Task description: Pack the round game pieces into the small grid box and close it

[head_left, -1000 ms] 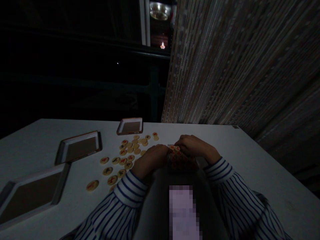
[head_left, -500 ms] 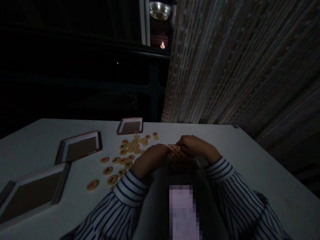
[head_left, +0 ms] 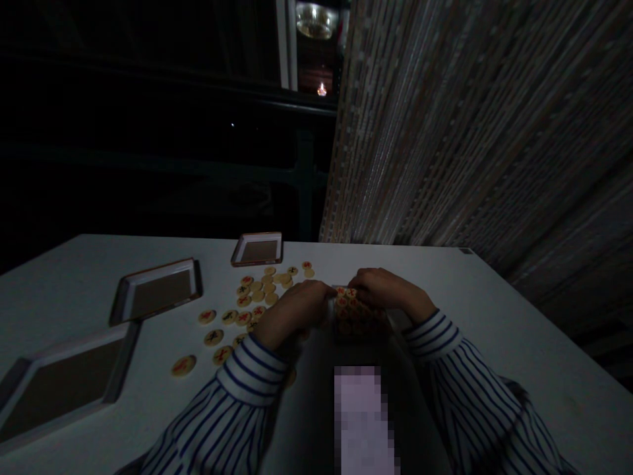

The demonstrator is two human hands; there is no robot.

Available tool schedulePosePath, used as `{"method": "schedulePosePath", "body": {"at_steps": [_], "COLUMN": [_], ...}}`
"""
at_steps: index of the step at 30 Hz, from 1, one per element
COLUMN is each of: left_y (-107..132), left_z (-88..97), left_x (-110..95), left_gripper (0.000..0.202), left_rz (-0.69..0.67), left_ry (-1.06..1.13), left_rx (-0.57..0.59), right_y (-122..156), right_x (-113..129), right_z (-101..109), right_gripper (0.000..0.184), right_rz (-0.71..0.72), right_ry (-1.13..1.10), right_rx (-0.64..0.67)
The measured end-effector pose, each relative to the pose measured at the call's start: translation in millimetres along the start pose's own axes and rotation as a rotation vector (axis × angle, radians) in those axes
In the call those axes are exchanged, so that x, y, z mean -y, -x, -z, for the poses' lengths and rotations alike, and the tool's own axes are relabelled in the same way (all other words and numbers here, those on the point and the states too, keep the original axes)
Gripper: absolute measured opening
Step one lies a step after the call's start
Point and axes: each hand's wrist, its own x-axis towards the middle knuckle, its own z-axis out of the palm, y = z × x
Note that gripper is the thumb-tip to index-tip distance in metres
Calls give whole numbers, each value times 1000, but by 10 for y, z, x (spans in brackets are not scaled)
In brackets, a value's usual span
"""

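In the middle of the table, a small box (head_left: 337,335) holds rows of round wooden Chinese chess pieces (head_left: 342,302) with red characters, partly in dark shadow. My left hand (head_left: 302,305) is at the box's left edge, fingers drawn together, with its fingertips by the upper left pieces. From the right, my right hand (head_left: 386,288) curls its fingers over the box's upper right part, touching the pieces there. Whatever lies between the fingers of either hand is hidden. Loose Chinese chess pieces (head_left: 242,318), some red-marked, some black-marked, some blank side up, lie left of my left hand.
Three shallow open trays stand on the white table (head_left: 494,369): a small tray (head_left: 237,256) at the back, a middle tray (head_left: 119,300) and a large tray (head_left: 111,379) at left. A string curtain (head_left: 420,132) hangs beyond the table's back right edge.
My left hand has shifted slightly up and left, its wrist covering more loose pieces, while more of the boxed pieces' left side shows. My right hand stays nearly still.
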Motion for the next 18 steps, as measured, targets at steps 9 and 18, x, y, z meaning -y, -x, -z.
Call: {"method": "schedulePosePath", "body": {"at_steps": [9, 18], "left_y": [11, 37], "left_z": [10, 80], "left_x": [-1, 39], "left_gripper": [44, 43], "left_rz": [-39, -15], "left_ry": [-32, -10], "left_rx": [-35, -162], "right_y": [3, 69], "right_x": [3, -24], "right_z": [-7, 108], "right_gripper": [29, 29], "right_rz": [-11, -68], "right_ry": [-4, -61], "right_rx": [-6, -160]}}
